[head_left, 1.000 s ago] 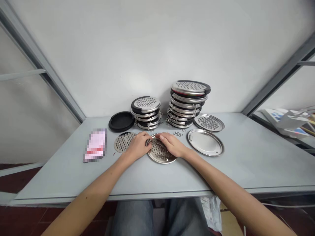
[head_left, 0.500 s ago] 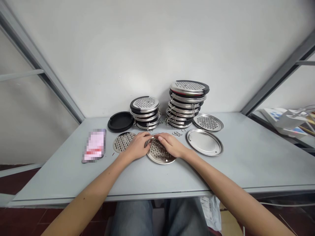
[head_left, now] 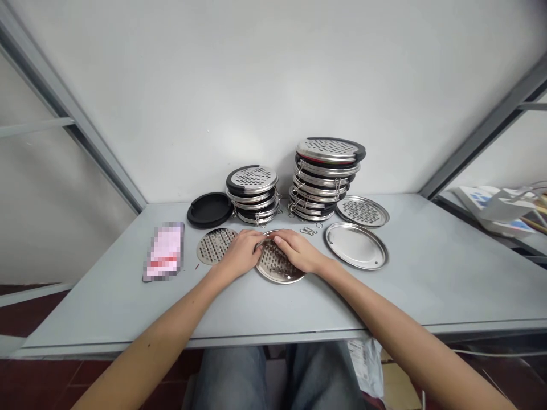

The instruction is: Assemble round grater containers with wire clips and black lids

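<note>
A round metal grater plate (head_left: 277, 266) with a raised rim and rows of holes lies on the table between my hands. My left hand (head_left: 243, 250) grips its left rim, thumb toward the plate. Over its upper right side, my right hand (head_left: 298, 250) is closed, the fingers curled on the far rim; some fingertips are hidden. A flat perforated disc (head_left: 212, 246) lies just left of my left hand, partly behind it. Right of my right hand rests a shiny shallow round metal tray (head_left: 357, 246). Small wire hooks (head_left: 307, 231) lie beyond my right hand.
Behind stand a shorter stack (head_left: 252, 196) and a taller stack (head_left: 327, 179) of round graters with black rims and wire clips. A black round tray (head_left: 209, 210) sits left, another perforated plate (head_left: 363, 211) right. A blurred-out phone-shaped item (head_left: 164, 251) lies at left.
Almost nothing differs. The camera view has shifted slightly, and both hands keep their hold on the grater plate.
</note>
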Tool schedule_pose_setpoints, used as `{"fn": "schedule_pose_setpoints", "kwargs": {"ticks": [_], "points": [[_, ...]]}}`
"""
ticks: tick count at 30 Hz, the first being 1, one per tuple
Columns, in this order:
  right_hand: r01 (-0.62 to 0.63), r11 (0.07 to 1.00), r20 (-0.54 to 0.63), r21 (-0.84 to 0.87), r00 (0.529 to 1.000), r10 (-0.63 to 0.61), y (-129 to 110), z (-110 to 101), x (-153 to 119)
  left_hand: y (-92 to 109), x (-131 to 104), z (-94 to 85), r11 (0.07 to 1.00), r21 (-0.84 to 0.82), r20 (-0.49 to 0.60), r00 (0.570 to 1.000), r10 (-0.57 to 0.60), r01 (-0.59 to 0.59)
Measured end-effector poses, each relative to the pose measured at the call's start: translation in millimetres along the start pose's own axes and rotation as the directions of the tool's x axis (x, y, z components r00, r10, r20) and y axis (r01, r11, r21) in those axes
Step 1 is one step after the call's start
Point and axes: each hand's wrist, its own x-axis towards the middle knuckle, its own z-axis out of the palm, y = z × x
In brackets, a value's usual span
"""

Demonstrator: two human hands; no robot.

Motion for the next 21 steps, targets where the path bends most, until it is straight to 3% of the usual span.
{"fn": "schedule_pose_setpoints", "kwargs": {"ticks": [21], "points": [[0.004, 1.0, 0.008, -0.028, 1.0, -0.004, 1.1, 2.3, 0.5, 7.9, -0.7, -1.7, 0.997, 0.005, -0.021, 0.997, -0.075, 0.075]]}}
